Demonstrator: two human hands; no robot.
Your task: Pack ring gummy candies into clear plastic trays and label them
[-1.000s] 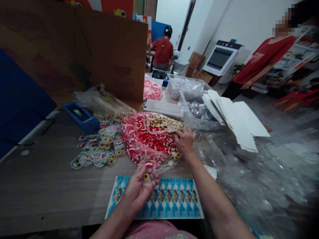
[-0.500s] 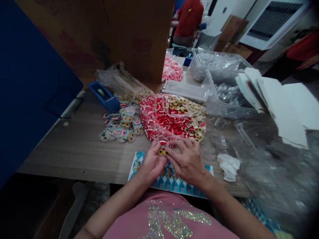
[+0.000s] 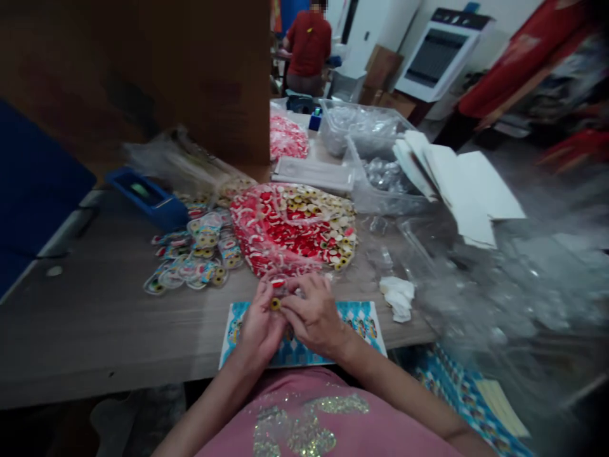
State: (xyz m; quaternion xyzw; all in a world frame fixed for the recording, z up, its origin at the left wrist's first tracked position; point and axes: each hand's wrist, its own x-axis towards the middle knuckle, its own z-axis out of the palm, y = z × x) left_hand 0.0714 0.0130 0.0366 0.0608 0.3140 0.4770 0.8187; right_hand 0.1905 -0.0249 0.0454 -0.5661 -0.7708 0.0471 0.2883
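Over a blue printed card sheet (image 3: 359, 314), my left hand (image 3: 261, 324) is closed on a small clear plastic piece. A red-and-white mouth-shaped piece (image 3: 278, 284) and a yellow eye piece (image 3: 275, 304) show at its fingertips. My right hand (image 3: 316, 311) meets it from the right, its bent fingers pressed against the same plastic piece; part of it is hidden behind them. Just beyond both hands lies a plastic bag of red mouth pieces and yellow eye pieces (image 3: 295, 231). Left of it is a pile of small filled clear packs (image 3: 195, 257).
A blue tape dispenser (image 3: 147, 197) stands behind the pile, before a cardboard box (image 3: 190, 76). Clear bins (image 3: 380, 184) with plastic shells, white cards (image 3: 461, 190), a crumpled tissue (image 3: 398, 297) and plastic sheeting (image 3: 504, 304) lie right. People in red are beyond the table.
The view has swung to the right, so the table things sit further left. Both hands stay together at the plastic piece; one eye piece shows now where two showed before.
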